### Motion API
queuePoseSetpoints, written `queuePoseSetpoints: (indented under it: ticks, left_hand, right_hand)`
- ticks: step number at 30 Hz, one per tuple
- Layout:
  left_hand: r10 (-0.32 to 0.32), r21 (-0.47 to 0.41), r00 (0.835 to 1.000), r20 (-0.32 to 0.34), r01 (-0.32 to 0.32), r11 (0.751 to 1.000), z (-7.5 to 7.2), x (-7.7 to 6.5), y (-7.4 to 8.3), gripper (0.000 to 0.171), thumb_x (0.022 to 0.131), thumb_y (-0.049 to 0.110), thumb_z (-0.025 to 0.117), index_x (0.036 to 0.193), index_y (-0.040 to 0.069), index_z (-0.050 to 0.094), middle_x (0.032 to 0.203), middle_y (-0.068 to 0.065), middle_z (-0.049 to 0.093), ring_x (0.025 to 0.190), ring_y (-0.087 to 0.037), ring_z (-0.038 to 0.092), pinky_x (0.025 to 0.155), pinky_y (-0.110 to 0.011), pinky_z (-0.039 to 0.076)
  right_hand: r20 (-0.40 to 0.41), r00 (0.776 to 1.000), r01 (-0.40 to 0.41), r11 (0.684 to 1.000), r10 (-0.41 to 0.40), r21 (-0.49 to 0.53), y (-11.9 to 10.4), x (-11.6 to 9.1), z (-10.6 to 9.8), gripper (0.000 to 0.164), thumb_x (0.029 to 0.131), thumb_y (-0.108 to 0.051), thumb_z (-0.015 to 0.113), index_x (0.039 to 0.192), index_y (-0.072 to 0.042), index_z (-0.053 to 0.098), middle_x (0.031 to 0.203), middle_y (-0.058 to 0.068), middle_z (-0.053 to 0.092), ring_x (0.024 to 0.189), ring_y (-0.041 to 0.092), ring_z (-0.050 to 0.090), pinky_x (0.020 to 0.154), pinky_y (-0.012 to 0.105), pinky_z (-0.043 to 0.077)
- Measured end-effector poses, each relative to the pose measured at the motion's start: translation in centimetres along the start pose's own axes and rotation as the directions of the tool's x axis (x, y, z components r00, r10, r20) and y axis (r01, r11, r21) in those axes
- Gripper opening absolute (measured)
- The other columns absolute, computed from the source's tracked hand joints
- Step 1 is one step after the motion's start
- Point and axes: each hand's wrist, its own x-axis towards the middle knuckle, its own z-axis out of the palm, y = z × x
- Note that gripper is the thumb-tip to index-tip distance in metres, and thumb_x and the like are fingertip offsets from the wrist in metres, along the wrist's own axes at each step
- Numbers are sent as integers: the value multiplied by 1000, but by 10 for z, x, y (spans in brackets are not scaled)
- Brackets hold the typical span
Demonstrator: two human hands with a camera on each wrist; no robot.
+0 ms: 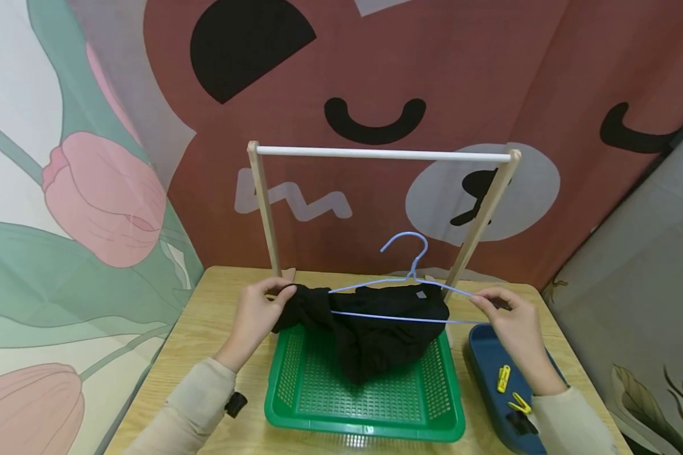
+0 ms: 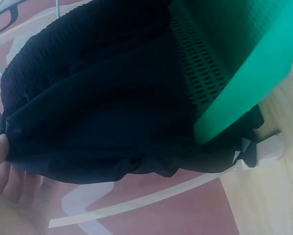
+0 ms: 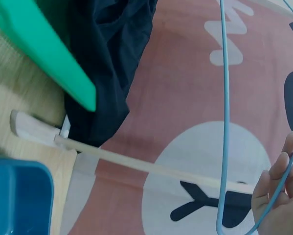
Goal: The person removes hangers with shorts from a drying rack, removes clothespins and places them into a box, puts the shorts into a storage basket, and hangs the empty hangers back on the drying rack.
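Note:
A black garment (image 1: pixel 387 341) with a gathered, elastic-looking waistband (image 2: pixel 43 49) hangs bunched over the back of a green basket (image 1: pixel 364 431). My left hand (image 1: pixel 256 322) pinches its left edge between thumb and fingers. A light blue wire hanger (image 1: pixel 389 316) stands hook up, its left end tucked into the cloth and out of sight. With thumb and fingertips my right hand (image 1: pixel 515 325) holds the hanger's right shoulder. In the right wrist view the hanger's right corner (image 3: pixel 220 220) is bare of cloth.
Behind the basket stands a rack with a white rail (image 1: pixel 375 153) and wooden posts (image 1: pixel 480 218). A blue tray (image 1: pixel 486 379) at the right holds yellow clips (image 1: pixel 503 379). Everything stands on a wooden table (image 1: pixel 216 300) before a patterned curtain (image 1: pixel 461 69).

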Motion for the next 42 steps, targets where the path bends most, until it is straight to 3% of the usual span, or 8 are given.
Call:
queuePoseSetpoints:
  ticks: [13, 22, 28, 35, 42]
  left_hand:
    - [-65, 13, 997, 36, 64, 998, 9, -7, -17, 11, 92, 17, 72, 98, 8, 77, 97, -7, 73, 87, -22, 67, 76, -42, 55]
    - [-131, 39, 989, 73, 128, 991, 17, -16, -35, 12, 93, 15, 71, 99, 5, 77, 93, -7, 73, 82, -21, 65, 76, -39, 53]
    - [-164, 65, 975, 149, 155, 986, 29, -24, -44, 10, 93, 13, 71, 98, 7, 76, 88, -2, 71, 80, -18, 64, 73, -37, 53]
    - [-146, 40, 960, 239, 141, 989, 43, -35, -49, 8, 94, 12, 70, 98, 8, 76, 88, 2, 71, 81, -15, 64, 73, -37, 54]
    - [-138, 46, 932, 334, 130, 990, 54, -43, -53, 10, 96, 14, 67, 100, 11, 75, 94, 4, 71, 85, -13, 64, 75, -36, 54]
  right_hand:
    - [-88, 993, 79, 997, -80, -16, 14, -8, -27, 8, 82, 5, 77, 89, 1, 75, 82, -21, 64, 75, -6, 56, 69, 8, 42]
    - [-122, 987, 108, 994, -109, -15, 20, -14, -40, 12, 80, 13, 76, 88, 4, 73, 83, -21, 64, 78, -5, 57, 74, 8, 42]
    - [-156, 983, 100, 995, -99, -2, 23, -15, -41, 12, 80, 13, 75, 89, 6, 73, 83, -23, 63, 78, -5, 57, 74, 6, 42]
    - [-171, 979, 115, 993, -111, 10, 26, -16, -39, 13, 79, 14, 76, 87, 4, 74, 84, -22, 64, 78, -4, 58, 73, 7, 43]
    - [-181, 979, 91, 996, -89, 0, 32, -21, -35, 14, 78, 14, 77, 87, 3, 74, 84, -24, 64, 77, -6, 58, 72, 7, 42]
